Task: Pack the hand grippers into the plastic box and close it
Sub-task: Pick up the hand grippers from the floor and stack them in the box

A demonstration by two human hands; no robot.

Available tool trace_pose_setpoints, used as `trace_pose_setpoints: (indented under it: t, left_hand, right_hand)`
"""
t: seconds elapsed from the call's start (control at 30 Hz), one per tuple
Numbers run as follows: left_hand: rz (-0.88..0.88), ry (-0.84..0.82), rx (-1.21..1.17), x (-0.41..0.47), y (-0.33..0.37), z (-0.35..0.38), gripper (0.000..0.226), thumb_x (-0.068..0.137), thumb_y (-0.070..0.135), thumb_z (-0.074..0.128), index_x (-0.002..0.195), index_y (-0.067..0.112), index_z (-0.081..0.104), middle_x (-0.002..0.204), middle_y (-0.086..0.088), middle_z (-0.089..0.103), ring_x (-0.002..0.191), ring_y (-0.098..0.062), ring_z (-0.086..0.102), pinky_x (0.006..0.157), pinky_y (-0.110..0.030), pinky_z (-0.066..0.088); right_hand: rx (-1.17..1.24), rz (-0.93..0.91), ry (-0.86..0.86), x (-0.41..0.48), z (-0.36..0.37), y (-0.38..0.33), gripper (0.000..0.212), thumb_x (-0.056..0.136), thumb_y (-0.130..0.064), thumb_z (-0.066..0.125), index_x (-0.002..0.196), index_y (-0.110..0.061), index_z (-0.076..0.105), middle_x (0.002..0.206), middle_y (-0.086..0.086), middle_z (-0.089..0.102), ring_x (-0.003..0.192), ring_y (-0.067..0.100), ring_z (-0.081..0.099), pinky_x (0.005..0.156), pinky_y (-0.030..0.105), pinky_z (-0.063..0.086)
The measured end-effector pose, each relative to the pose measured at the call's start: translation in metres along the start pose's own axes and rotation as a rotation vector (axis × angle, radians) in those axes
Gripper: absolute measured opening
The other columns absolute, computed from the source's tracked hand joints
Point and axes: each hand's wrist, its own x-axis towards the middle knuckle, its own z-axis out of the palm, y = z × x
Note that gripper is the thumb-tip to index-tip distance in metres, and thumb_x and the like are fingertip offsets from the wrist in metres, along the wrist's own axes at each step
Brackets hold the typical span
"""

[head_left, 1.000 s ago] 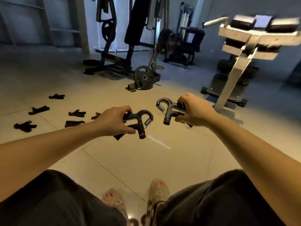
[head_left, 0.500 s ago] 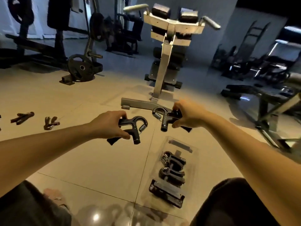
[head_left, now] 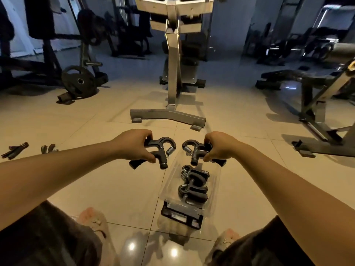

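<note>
Near the middle of the frame, the left hand [head_left: 134, 145] holds one black hand gripper [head_left: 160, 148] tight by its handles, and the right hand [head_left: 221, 147] holds a second hand gripper [head_left: 194, 150] over the far end of the clear plastic box [head_left: 170, 181]. That box sits on the floor [head_left: 115, 189] at lower middle with two packed grippers [head_left: 194, 186] inside; loose grippers [head_left: 48, 148] lie at the left edge.

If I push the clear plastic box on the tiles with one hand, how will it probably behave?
The plastic box would probably slide easily, since the floor tiles look glossy. Its thin clear walls may flex. The hand grippers inside lie loose, so they could shift.
</note>
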Motion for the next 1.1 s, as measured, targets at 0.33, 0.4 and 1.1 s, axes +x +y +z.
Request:
trace_pose_setpoints:
  t: [0.33, 0.4, 1.1]
  left_hand:
    - [-0.054, -0.001, 0.0, 0.054, -0.021, 0.055, 0.054, 0.069, 0.047, 0.086, 0.106, 0.022, 0.054, 0.093, 0.002, 0.064, 0.078, -0.018, 0.06, 0.057, -0.026, 0.039]
    - [-0.038, -0.001, 0.012, 0.07, -0.025, 0.06, 0.055, 0.069, 0.048, 0.085, 0.105, 0.023, 0.053, 0.092, 0.002, 0.064, 0.078, -0.018, 0.06, 0.056, -0.026, 0.038]
    - [0.067, -0.203, 0.115, 0.183, -0.059, 0.115, 0.056, 0.065, 0.055, 0.082, 0.101, 0.027, 0.05, 0.082, 0.008, 0.061, 0.079, -0.019, 0.06, 0.063, -0.033, 0.047]
  right_hand:
    - [-0.083, 0.004, -0.093, 0.073, 0.051, 0.014, 0.054, 0.073, -0.045, 0.084, 0.111, -0.018, 0.058, 0.104, 0.003, 0.061, 0.093, 0.023, 0.059, 0.082, 0.039, 0.055]
    - [-0.012, 0.029, -0.102, 0.082, 0.067, 0.021, 0.05, 0.072, -0.043, 0.085, 0.106, -0.019, 0.057, 0.102, 0.002, 0.062, 0.092, 0.023, 0.06, 0.082, 0.041, 0.056]
    - [0.026, 0.135, -0.063, 0.168, 0.19, 0.092, 0.046, 0.083, -0.045, 0.073, 0.115, -0.014, 0.062, 0.115, 0.005, 0.056, 0.101, 0.027, 0.06, 0.081, 0.038, 0.052]
